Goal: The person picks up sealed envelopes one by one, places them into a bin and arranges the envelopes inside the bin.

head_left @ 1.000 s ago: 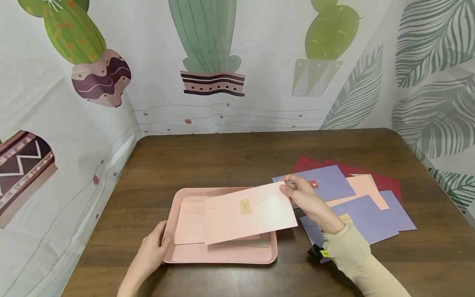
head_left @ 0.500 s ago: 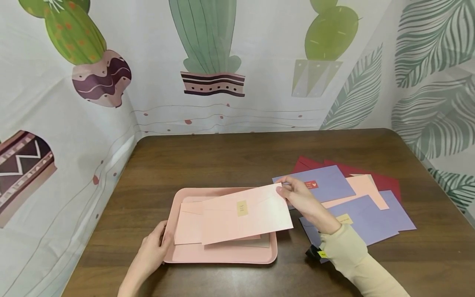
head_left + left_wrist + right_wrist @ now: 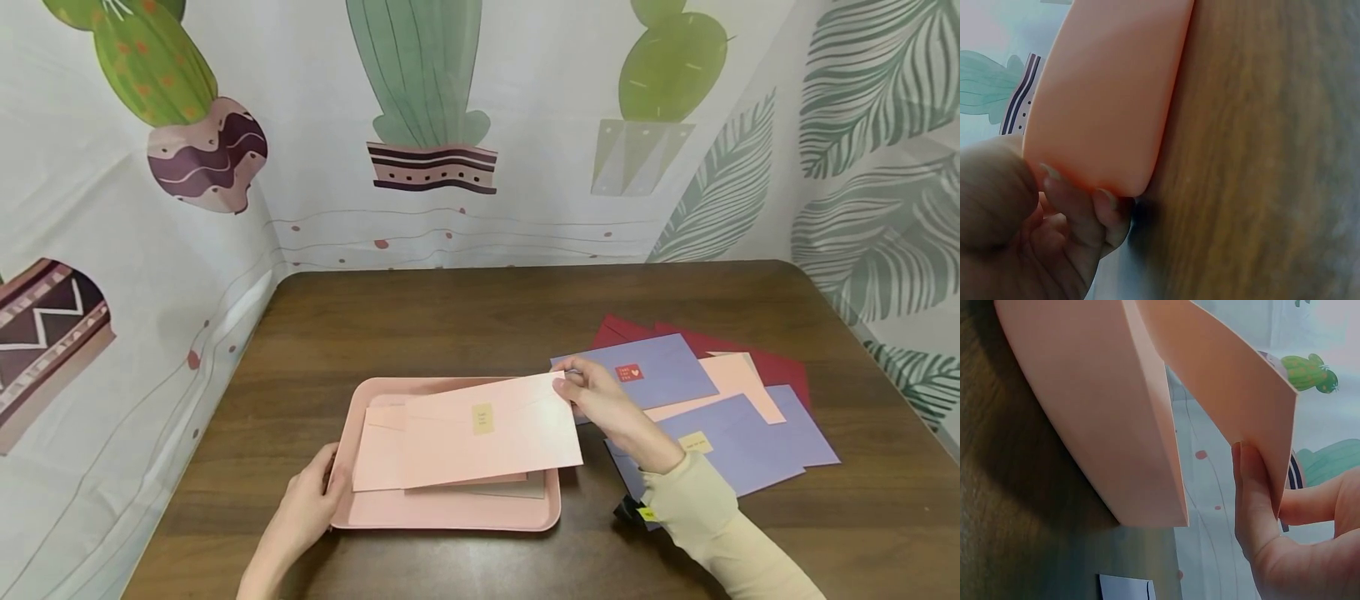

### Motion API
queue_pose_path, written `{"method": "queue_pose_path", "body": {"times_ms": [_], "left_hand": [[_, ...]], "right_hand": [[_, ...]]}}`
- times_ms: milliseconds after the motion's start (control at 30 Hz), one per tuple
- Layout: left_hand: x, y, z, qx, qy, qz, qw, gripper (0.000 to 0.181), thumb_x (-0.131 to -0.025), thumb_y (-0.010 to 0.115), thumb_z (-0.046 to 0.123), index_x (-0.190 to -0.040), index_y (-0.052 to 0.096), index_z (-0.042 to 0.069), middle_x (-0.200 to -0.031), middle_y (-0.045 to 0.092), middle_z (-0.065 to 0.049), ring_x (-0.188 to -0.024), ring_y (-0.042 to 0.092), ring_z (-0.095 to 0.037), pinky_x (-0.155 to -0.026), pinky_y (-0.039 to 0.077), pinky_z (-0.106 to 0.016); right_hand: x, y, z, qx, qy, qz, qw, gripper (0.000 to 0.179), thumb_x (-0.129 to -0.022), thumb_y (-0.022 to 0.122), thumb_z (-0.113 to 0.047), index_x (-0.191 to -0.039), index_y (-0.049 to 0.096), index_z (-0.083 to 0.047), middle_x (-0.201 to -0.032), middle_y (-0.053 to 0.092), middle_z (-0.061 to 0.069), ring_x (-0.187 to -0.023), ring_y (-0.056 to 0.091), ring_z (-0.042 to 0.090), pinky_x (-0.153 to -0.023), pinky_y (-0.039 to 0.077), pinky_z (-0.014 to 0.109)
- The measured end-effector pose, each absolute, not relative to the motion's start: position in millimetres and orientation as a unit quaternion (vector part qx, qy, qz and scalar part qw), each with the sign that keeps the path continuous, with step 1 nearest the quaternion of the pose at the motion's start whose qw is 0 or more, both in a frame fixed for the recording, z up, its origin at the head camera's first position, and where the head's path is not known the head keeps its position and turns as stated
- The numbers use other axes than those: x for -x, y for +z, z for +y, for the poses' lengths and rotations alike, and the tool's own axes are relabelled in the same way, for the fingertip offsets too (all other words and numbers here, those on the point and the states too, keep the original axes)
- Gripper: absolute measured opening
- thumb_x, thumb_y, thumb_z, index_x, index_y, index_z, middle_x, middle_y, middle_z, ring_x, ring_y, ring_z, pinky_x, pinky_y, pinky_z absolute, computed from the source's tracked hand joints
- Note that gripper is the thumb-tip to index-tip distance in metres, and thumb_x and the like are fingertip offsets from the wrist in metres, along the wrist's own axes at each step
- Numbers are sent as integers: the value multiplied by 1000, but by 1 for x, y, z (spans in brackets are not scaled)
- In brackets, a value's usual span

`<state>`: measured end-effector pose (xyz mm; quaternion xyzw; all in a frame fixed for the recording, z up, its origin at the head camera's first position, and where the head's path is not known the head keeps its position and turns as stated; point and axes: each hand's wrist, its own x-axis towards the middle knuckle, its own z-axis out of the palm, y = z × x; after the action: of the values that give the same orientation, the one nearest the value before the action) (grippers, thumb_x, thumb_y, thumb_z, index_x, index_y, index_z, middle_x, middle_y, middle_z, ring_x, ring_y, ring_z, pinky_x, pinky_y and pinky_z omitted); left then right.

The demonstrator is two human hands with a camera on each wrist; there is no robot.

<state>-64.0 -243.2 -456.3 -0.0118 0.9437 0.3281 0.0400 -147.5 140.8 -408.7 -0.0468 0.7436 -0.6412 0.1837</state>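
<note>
My right hand (image 3: 611, 408) pinches the upper right corner of a pink envelope (image 3: 450, 450) with a small yellowish sticker. In the right wrist view the envelope (image 3: 1235, 381) slants up from the tray wall (image 3: 1085, 412), thumb on one face and fingers on the other. Its right end overhangs the pink tray (image 3: 450, 520). Beneath it in the tray lie another pink envelope (image 3: 378, 467) and a greyish one (image 3: 521, 487), partly covered. My left hand (image 3: 303, 500) grips the tray's left end; in the left wrist view its fingertips (image 3: 1050, 172) press the outer wall.
Right of the tray, several envelopes overlap on the brown table (image 3: 450, 317): purple ones (image 3: 667, 362), red ones (image 3: 787, 371) and a pink one (image 3: 735, 375). A cactus-print cloth (image 3: 547, 167) hangs behind the table.
My right hand has drawn the pink envelope slightly left and its right end a little lower over the tray. The left hand and the tray have stayed in place.
</note>
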Motion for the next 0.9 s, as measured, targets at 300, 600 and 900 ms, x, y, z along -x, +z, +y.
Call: {"method": "queue_pose_path", "body": {"times_ms": [300, 600, 900], "left_hand": [[64, -457, -243, 7, 322, 946, 30, 33, -100, 47, 14, -131, 51, 2, -118, 65, -23, -100, 65, -30, -82, 51, -45], [63, -456, -243, 8, 319, 947, 37, 35, -99, 46, 12, -132, 49, 0, -121, 63, -26, -107, 63, -36, -84, 51, -48], [64, -457, -243, 9, 323, 945, 44, 35, -100, 46, 12, -132, 48, 0, -121, 62, -27, -108, 63, -36, -84, 52, -47]], "right_hand": [[146, -409, 137, 56, -643, 741, 184, 28, -100, 44, -4, -124, 40, 11, -103, 62, 19, -81, 60, 10, -72, 52, 26], [146, -411, 131, 60, -651, 730, 199, 25, -99, 44, -2, -121, 41, 10, -104, 62, 18, -81, 60, 11, -72, 52, 26], [146, -412, 124, 53, -647, 734, 198, 21, -99, 45, -2, -118, 44, 8, -108, 62, 20, -86, 61, 14, -76, 53, 29]]}}
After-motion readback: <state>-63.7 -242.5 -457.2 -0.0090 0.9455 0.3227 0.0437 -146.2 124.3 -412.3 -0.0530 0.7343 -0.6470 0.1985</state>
